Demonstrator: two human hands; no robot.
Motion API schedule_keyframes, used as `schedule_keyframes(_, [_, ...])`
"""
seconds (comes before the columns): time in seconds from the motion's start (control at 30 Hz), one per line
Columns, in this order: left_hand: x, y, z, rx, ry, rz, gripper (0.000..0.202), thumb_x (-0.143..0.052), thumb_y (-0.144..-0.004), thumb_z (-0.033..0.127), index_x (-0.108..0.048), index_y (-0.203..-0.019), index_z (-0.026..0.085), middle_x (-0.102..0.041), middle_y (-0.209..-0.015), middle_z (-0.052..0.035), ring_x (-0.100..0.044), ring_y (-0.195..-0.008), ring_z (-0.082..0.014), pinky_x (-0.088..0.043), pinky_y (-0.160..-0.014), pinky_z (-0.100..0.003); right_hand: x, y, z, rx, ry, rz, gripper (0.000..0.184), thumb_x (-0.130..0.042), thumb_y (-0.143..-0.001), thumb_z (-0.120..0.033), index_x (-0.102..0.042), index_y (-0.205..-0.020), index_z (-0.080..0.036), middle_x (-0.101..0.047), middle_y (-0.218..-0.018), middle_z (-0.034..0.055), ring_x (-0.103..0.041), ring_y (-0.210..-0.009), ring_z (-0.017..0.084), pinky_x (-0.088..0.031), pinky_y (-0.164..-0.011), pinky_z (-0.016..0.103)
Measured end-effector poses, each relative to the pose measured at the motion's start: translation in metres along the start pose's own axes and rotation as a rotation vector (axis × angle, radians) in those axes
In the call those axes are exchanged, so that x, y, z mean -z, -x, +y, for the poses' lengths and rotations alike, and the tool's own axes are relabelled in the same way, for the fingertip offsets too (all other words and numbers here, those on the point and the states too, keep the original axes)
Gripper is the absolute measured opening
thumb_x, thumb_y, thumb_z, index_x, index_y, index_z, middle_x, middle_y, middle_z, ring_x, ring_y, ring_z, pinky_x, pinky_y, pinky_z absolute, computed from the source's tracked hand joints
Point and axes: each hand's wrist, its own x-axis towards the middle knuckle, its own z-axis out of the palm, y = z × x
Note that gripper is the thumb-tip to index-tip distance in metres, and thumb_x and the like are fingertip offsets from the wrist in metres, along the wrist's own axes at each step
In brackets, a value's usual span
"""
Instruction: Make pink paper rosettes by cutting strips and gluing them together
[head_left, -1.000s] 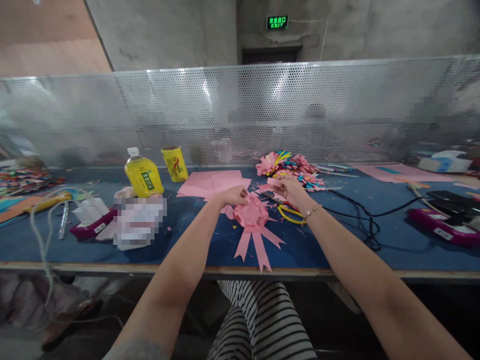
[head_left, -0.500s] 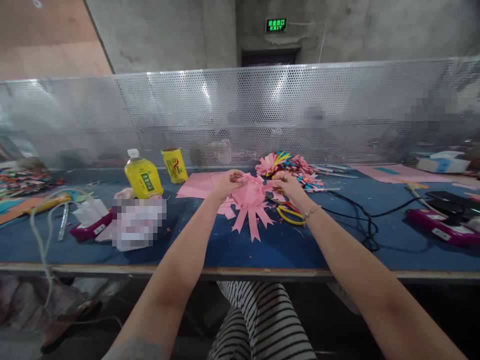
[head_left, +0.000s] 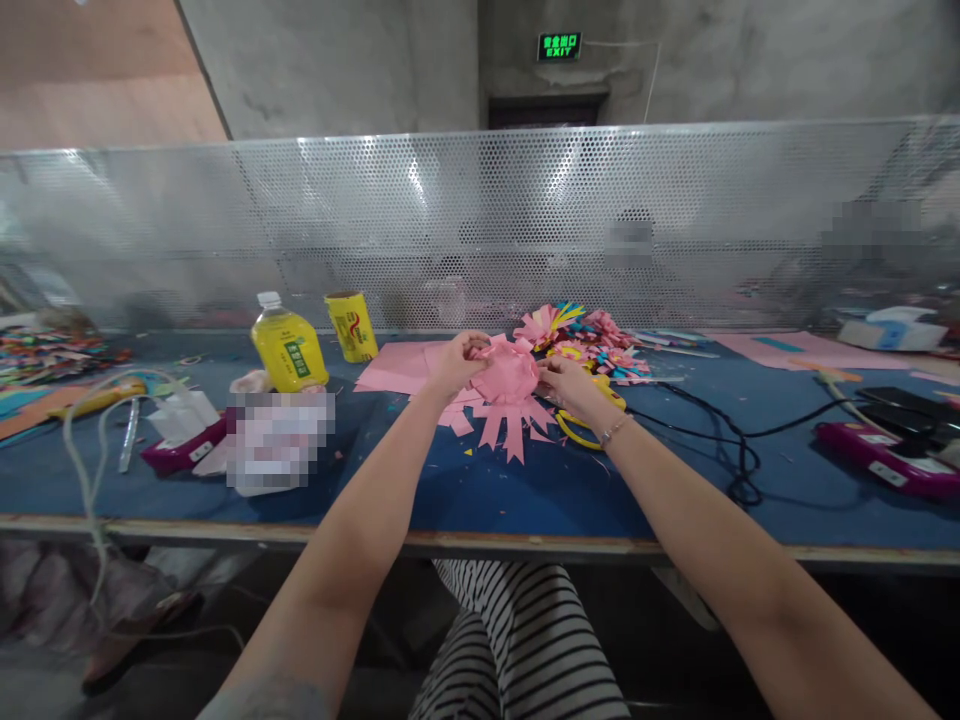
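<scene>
A pink paper rosette (head_left: 507, 378) with notched streamers hanging at its lower edge is held above the blue table. My left hand (head_left: 462, 360) pinches its upper left rim. At its right side, my right hand (head_left: 574, 386) grips the edge with fingers closed. Yellow-handled pliers (head_left: 581, 432) lie partly hidden under the right hand and wrist. Flat pink paper sheets (head_left: 394, 368) rest behind and to the left of the rosette.
A pile of colourful paper flowers (head_left: 592, 335) lies behind my right hand. To the left stand a yellow liquid bottle (head_left: 289, 345) and a yellow can (head_left: 351, 326). Purple power strips (head_left: 885, 460) and black cables (head_left: 739, 440) are on the right. A perforated metal screen (head_left: 337, 215) runs along the back.
The rosette has tilted, so its round face shows more and its streamers look shorter. My right hand has moved slightly down against its right edge, covering more of the pliers.
</scene>
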Motion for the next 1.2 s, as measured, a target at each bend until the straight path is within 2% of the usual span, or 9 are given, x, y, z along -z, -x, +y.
schedule_keyframes(0.2, [0.003,0.000,0.000,-0.005,-0.026,-0.047,0.037,-0.055,-0.053,0.000,-0.048,-0.086,0.014,-0.054,-0.082,-0.0015,-0.052,-0.077,-0.0098,-0.039,-0.068,-0.022,-0.007,0.008,-0.010,-0.062,0.023,0.017,0.009,-0.056,-0.064,-0.011,-0.053,-0.071,-0.015,-0.057,-0.066,-0.0008,-0.056,-0.056,0.008,-0.050,-0.062,0.024])
schedule_keyframes(0.57, [0.002,0.000,-0.001,0.082,0.048,0.020,0.031,-0.058,-0.055,0.007,-0.050,-0.083,0.015,-0.048,-0.062,0.0045,-0.044,-0.054,-0.0051,-0.034,-0.052,-0.018,-0.008,0.008,-0.011,-0.077,-0.007,0.002,0.009,-0.054,-0.066,-0.009,-0.051,-0.072,-0.015,-0.058,-0.068,0.0007,-0.056,-0.058,0.008,-0.050,-0.065,0.026])
schedule_keyframes(0.8, [0.003,0.000,0.004,0.124,0.064,0.004,0.025,-0.061,-0.053,0.008,-0.054,-0.077,0.013,-0.053,-0.065,0.0017,-0.046,-0.058,-0.0056,-0.036,-0.054,-0.019,-0.006,0.009,-0.013,-0.068,0.017,-0.049,0.011,-0.058,-0.065,-0.012,-0.055,-0.075,-0.016,-0.060,-0.069,0.0002,-0.056,-0.059,0.007,-0.049,-0.066,0.025])
schedule_keyframes(1.2, [0.004,-0.002,-0.004,0.116,0.051,0.010,0.023,-0.064,-0.051,0.014,-0.056,-0.073,0.014,-0.052,-0.062,0.0034,-0.047,-0.057,-0.0061,-0.037,-0.052,-0.019,-0.003,0.007,-0.013,-0.073,-0.058,-0.100,0.016,-0.057,-0.061,-0.010,-0.057,-0.076,-0.015,-0.061,-0.066,0.0004,-0.056,-0.057,0.008,-0.049,-0.061,0.022])
